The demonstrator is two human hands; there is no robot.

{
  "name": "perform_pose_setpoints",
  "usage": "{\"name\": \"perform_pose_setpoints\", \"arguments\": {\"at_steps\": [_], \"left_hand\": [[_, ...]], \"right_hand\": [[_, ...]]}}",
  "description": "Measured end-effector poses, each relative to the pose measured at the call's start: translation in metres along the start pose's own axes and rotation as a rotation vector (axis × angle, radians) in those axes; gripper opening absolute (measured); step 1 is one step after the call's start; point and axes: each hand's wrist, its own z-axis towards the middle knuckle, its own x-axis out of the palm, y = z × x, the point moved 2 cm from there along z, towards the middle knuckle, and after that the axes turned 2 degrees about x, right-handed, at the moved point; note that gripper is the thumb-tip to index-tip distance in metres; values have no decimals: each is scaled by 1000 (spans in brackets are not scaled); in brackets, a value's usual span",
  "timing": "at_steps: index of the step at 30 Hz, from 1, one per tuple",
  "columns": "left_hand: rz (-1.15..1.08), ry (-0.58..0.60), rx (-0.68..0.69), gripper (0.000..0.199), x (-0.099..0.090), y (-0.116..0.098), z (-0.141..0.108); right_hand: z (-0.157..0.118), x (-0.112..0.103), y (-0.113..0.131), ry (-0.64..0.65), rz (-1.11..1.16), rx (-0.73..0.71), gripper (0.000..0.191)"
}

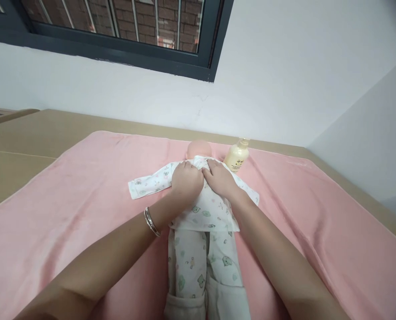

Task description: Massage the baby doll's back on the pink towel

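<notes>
A bald baby doll [199, 148] lies on its back, its head at the far end and its face mostly hidden. It is dressed in a white printed baby shirt [211, 218] and matching trousers [191, 262]. My left hand [187, 180] is closed in a fist on the shirt front, just below the collar. Beside it my right hand [219, 178] grips the same cloth, thumb towards the left hand. The fold between the fingertips is too small to make out. One sleeve stretches flat to the left; the other shows past my right wrist.
A pale yellow pump bottle [237, 156] stands just right of the doll's head. Under everything spreads a pink blanket [94, 186], wrinkled on the right. Its edges lie on a wooden surface [27, 142]. Behind rise a white wall [267, 66] and a dark-framed window [118, 44].
</notes>
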Motion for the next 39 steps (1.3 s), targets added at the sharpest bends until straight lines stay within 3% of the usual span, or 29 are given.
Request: {"name": "perform_pose_setpoints", "arguments": {"at_steps": [8,16,23,27,31,35,39], "left_hand": [[-218,38,-96,36,2,20,16],[-65,-4,-70,42,-3,4,4],[-230,2,-115,39,9,23,17],[-292,-51,-126,43,18,27,17],[-294,-62,-119,44,22,27,15],[-250,-70,-103,44,17,26,17],[-90,24,-50,43,2,16,13]], "right_hand": [[-23,-9,26,17,-157,37,42],[5,3,-3,-38,111,-58,36],[-16,-6,21,-7,-61,21,39],[-7,-3,8,5,34,53,41],[7,9,-6,-37,129,-9,47],[7,12,-6,-32,113,-6,48],[7,3,-10,13,111,-61,45]]}}
